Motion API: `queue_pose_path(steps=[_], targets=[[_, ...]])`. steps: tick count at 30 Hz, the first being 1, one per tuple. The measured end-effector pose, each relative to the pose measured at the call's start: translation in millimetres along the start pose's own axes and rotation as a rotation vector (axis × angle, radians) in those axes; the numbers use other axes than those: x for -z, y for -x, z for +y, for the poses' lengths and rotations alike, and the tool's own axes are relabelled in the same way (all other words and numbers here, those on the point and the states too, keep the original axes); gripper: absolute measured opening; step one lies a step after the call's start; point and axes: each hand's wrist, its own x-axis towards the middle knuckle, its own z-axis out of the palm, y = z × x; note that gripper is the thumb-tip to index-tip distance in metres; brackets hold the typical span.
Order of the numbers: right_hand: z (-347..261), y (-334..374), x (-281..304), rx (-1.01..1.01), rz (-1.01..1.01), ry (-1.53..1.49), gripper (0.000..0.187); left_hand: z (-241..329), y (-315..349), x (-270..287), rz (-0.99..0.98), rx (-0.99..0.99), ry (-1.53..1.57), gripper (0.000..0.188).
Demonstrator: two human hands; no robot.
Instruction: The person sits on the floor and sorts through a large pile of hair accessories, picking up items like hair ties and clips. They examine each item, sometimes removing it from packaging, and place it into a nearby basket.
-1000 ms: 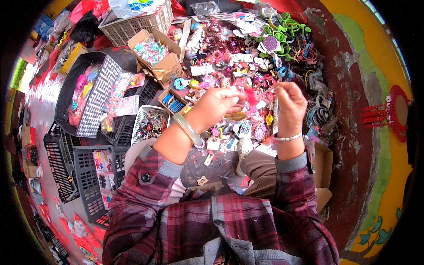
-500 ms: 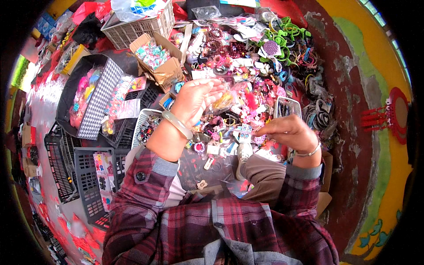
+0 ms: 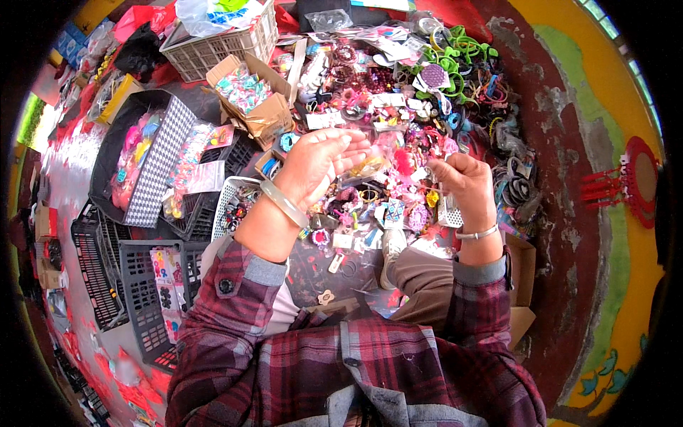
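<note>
My left hand (image 3: 324,162) is over the heap of hair accessories (image 3: 398,135), palm turned up and fingers stretched out. A clear plastic bag with yellow bits (image 3: 368,167) shows just past its fingertips; whether they touch it I cannot tell. My right hand (image 3: 466,186) is raised at the heap's right side, its fingers curled in and thumb pressed against them. What it pinches, if anything, is hidden. Below its fingers is a small yellow item (image 3: 432,198), and a white basket (image 3: 449,212) is partly covered by the hand.
Green headbands (image 3: 466,60) lie at the far right of the heap. To the left are a cardboard box of small packets (image 3: 281,117), a houndstooth-patterned box (image 3: 160,164), a white basket (image 3: 225,203) and black crates (image 3: 139,306). A painted wall (image 3: 605,213) rises on the right.
My right hand has lifted away from the near part of the heap and turned upright, its fingers curling in. The left hand has barely moved.
</note>
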Motion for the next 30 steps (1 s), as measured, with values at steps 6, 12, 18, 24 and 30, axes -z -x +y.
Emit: queue_pose_path(steps=[6,12,18,24,30], targets=[[3,-5,-14,0.290,-0.017,-0.169,0.056,-1,2,-3,-0.053,0.026,0.000,0.025],[7,-7,-29,0.205,-0.191,-0.489,0.037,-1,7,-13,-0.186,0.083,-0.046,0.026],[4,-4,-30,0.148,-0.147,-0.528,0.018,-4,5,-9,-0.238,0.089,-0.001,0.025],[6,-4,-32,0.168,-0.143,-0.599,0.016,-7,5,-14,-0.160,0.075,-0.149,0.025],[3,-2,-33,0.130,-0.113,-0.642,0.014,7,14,-24,-0.118,0.104,-0.198,0.026]])
